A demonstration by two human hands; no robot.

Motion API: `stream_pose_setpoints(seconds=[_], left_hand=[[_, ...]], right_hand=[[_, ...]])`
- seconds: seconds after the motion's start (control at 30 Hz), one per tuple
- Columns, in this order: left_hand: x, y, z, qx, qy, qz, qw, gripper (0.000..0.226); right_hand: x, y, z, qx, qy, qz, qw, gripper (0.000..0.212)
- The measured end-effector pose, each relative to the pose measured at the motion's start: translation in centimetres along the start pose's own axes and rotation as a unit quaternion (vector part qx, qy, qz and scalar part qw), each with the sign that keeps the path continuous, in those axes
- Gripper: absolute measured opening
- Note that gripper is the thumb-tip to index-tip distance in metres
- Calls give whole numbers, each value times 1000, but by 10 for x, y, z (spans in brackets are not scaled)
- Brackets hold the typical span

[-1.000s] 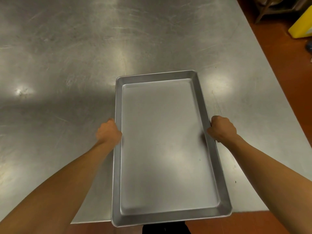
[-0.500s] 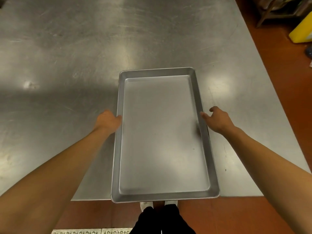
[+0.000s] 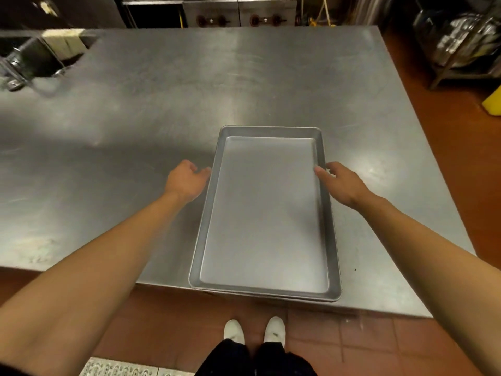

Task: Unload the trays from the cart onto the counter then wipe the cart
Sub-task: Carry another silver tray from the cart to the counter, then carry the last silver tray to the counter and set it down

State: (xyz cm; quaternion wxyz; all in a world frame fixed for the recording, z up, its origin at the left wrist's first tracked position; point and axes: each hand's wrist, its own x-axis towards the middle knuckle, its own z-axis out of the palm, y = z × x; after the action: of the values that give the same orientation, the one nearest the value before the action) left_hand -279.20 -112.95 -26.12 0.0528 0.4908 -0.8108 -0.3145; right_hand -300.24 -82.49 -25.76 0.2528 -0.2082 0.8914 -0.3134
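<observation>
I am opening my grip: my left hand (image 3: 187, 183) is resting with loose fingers beside the left rim of the rectangular silver metal baking tray (image 3: 267, 213), and my right hand (image 3: 340, 183) is lying with fingers spread, fingertips touching the right rim. Neither is clasping it; I judge I am letting it settle. The tray is sitting on the brushed steel surface (image 3: 135, 131), its near end overhanging the edge. A second rim is showing beneath, so probably two trays. Two white shoes (image 3: 254, 332) are standing below.
</observation>
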Motion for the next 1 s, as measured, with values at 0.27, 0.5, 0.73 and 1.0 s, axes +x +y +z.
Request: stream_pose_setpoints(seconds=[0.27, 0.5, 0.73, 1.0], left_hand=[[-68, 4, -29, -128, 25, 71, 989, 55], [-161, -11, -68, -185, 26, 136, 973, 81], [-287, -62, -112, -234, 46, 154, 959, 80], [-402, -128, -196, -318, 122, 128, 932, 51]], right_hand=[[-93, -22, -23, 120, 27, -129, 984, 69], [-210, -32, -31, 147, 66, -180, 970, 53], [-336, -46, -4, 163, 45, -199, 965, 23], [-412, -104, 28, 170, -44, -253, 951, 52]])
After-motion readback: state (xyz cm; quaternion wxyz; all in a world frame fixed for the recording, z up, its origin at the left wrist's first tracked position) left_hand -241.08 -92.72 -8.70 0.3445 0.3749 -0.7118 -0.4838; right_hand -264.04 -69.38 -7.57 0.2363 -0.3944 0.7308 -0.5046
